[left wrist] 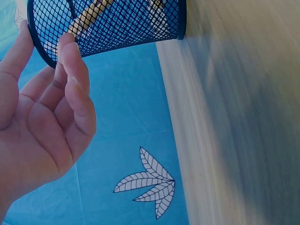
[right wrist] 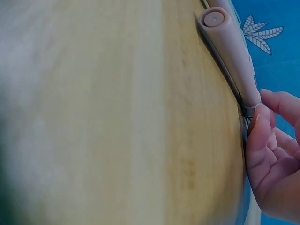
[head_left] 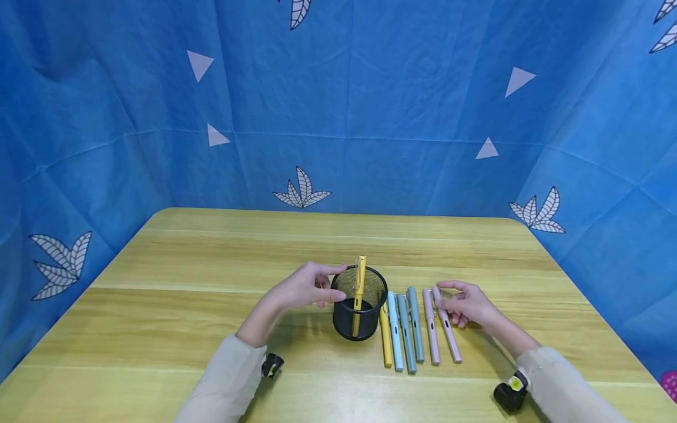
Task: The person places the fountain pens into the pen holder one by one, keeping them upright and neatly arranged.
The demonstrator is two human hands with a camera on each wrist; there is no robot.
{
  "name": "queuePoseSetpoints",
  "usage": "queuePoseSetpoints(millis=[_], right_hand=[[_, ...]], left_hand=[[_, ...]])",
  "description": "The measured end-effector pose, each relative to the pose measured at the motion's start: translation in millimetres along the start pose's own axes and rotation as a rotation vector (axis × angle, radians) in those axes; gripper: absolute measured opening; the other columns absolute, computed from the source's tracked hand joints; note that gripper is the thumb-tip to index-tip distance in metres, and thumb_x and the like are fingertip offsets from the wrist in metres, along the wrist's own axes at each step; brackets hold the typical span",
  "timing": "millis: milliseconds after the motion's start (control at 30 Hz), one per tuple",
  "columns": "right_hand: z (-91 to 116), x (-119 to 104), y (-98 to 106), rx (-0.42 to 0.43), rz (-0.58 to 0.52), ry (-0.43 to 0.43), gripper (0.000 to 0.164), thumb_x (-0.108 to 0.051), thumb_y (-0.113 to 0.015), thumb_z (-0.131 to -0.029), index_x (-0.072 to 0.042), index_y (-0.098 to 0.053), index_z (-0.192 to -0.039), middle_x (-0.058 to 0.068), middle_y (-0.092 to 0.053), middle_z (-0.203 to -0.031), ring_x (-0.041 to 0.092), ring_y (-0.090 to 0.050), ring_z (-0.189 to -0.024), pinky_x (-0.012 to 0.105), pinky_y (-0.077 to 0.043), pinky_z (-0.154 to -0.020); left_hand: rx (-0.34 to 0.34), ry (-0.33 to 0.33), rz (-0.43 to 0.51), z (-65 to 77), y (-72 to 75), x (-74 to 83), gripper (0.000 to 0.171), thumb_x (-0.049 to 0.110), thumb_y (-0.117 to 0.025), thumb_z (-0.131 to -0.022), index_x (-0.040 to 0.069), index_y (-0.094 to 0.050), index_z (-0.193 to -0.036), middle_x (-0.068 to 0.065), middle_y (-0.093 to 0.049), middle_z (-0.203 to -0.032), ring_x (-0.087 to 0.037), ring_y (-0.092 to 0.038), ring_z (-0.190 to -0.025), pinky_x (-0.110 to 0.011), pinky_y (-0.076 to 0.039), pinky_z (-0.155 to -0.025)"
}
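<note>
My left hand [head_left: 307, 285] holds the rim of a black mesh pen cup [head_left: 342, 323] at its left side, thumb and forefinger spread along the rim. One yellow pen [head_left: 360, 279] stands upright inside the cup, its clip end above the rim. With my right hand [head_left: 471, 304] I pinch the rightmost lilac pen [head_left: 451, 341] near its far end, where it lies on the table. In the right wrist view, thumb and fingertips meet at that pen's barrel [right wrist: 229, 49]. Beside it lies a second lilac pen [head_left: 431, 332].
Between the cup and the lilac pens lie a yellow pen [head_left: 386, 341], a light blue pen [head_left: 394, 332] and two teal pens [head_left: 406, 338], roughly parallel. The wooden table [head_left: 158, 329] ends at a blue patterned cloth [head_left: 338, 88] behind and at the sides.
</note>
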State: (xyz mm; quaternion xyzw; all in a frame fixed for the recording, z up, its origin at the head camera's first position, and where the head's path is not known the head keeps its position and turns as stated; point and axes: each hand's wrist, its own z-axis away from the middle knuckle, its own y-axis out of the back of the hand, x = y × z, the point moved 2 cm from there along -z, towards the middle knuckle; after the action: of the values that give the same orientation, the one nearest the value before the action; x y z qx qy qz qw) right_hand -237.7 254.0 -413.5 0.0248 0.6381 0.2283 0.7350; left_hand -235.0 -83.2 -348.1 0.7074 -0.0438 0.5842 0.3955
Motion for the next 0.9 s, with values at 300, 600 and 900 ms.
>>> queuePoseSetpoints(millis=[300, 600, 900], right_hand=[[0.9, -3.2, -1.4, -0.006, 0.056, -0.001, 0.055, -0.005, -0.06, -0.083, 0.011, -0.034, -0.13, 0.004, -0.052, -0.056, 0.009, -0.048, -0.041, 0.024, -0.044, -0.04], [0.2, -2.6, -1.7, 0.006, 0.066, -0.001, 0.055, -0.006, -0.062, -0.082, 0.012, -0.037, -0.129, 0.007, -0.053, -0.06, 0.01, -0.05, -0.042, 0.026, -0.047, -0.042], [0.2, -4.6, -2.1, 0.022, 0.087, 0.014, 0.054, -0.006, -0.062, -0.082, 0.013, -0.037, -0.127, 0.008, -0.052, -0.066, 0.012, -0.053, -0.045, 0.03, -0.049, -0.044]], left_hand=[[-0.002, 0.003, -0.003, 0.5, 0.1, 0.3, 0.059, 0.019, -0.066, -0.082, 0.007, -0.041, -0.134, -0.01, -0.051, -0.058, -0.034, -0.053, -0.056, -0.024, -0.033, -0.044], [-0.007, 0.017, 0.007, 0.3, 0.9, 0.4, 0.06, 0.02, -0.066, -0.082, 0.007, -0.039, -0.135, -0.008, -0.052, -0.059, -0.041, -0.054, -0.062, -0.022, -0.032, -0.044], [-0.009, 0.015, 0.018, -0.8, 0.6, -1.7, 0.061, 0.02, -0.066, -0.082, 0.007, -0.04, -0.135, -0.008, -0.052, -0.059, -0.04, -0.054, -0.061, -0.022, -0.032, -0.044]])
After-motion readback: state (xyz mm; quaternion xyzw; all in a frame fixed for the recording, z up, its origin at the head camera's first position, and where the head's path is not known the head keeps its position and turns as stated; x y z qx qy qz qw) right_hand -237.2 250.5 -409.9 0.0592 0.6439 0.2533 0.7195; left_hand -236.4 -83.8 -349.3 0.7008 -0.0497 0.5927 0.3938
